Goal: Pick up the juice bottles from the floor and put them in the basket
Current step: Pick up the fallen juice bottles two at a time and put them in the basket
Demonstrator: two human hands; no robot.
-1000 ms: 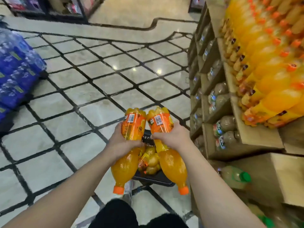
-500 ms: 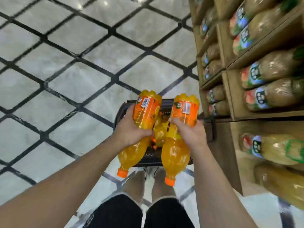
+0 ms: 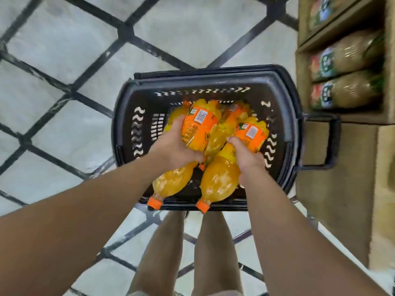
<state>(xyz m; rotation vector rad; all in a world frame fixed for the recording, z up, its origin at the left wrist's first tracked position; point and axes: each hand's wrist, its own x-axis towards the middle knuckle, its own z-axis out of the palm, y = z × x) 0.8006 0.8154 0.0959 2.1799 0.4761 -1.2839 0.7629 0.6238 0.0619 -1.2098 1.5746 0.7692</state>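
Glossy clear plastic on the bottle (image 3: pixel 173 180) in my left hand (image 3: pixel 174 149), slick orange wrap, ridged cap. Same shiny plastic in my right hand (image 3: pixel 245 158), second bottle (image 3: pixel 220 180). Basket (image 3: pixel 126 116) is dark, matt moulded plastic with slotted walls. Floor (image 3: pixel 64 116) looks like polished pale stone, dark inlaid lines. Shelves (image 3: pixel 339 157) are matt brown, cardboard-like.

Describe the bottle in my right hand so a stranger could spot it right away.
Start at the black basket on the tiled floor. Over its near right side, the right hand grips an orange juice bottle. Its orange cap points toward you, right of the left hand's bottle.
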